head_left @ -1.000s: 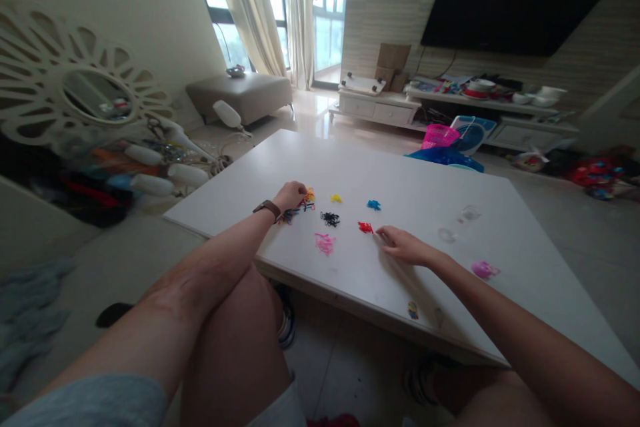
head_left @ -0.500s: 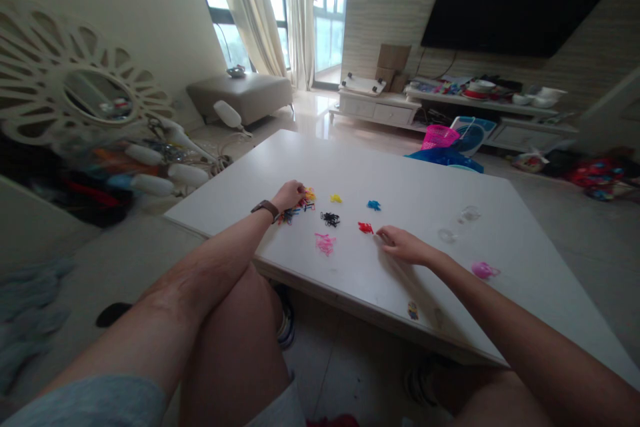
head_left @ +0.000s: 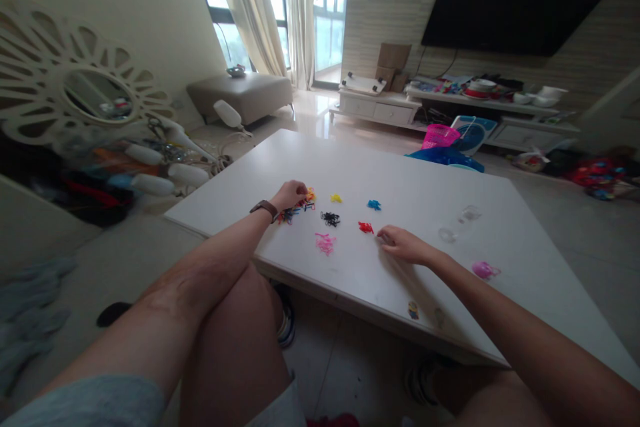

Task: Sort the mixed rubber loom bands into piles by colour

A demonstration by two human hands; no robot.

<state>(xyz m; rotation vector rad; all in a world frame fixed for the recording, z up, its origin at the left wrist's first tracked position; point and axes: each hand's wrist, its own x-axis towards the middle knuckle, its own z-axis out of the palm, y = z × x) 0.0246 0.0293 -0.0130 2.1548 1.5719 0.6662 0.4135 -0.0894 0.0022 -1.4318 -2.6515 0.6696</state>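
Taking the small heap of black band-like pieces (head_left: 330,219) as the centre of a clock, with 12 pointing away from the person, the white rectangular tabletop (head_left: 400,180) carries every heap. The loose heap of mixed-colour band-like pieces (head_left: 289,216) lies at 9 o'clock. The left hand (head_left: 290,195), above a dark brown wristband (head_left: 265,209), reaches its edge at 10 o'clock, fingers bent and drawn together beside yellow-orange pieces (head_left: 311,194); whether it pinches one cannot be told.

The small yellow heap (head_left: 336,198) sits just past 12, the blue heap (head_left: 374,205) at 2, the red heap (head_left: 365,227) at 3 and the pink heap (head_left: 325,244) at 6. The right hand (head_left: 400,244) is near the red heap, between 3 and 4, fingers loosely curled; its grip is unclear.

Farther out, clear plastic pieces (head_left: 470,213) lie around 3 o'clock, a purple-pink plastic item (head_left: 483,270) lies toward 4, and a small yellow-and-blue figure piece (head_left: 413,310) between 4 and 5.
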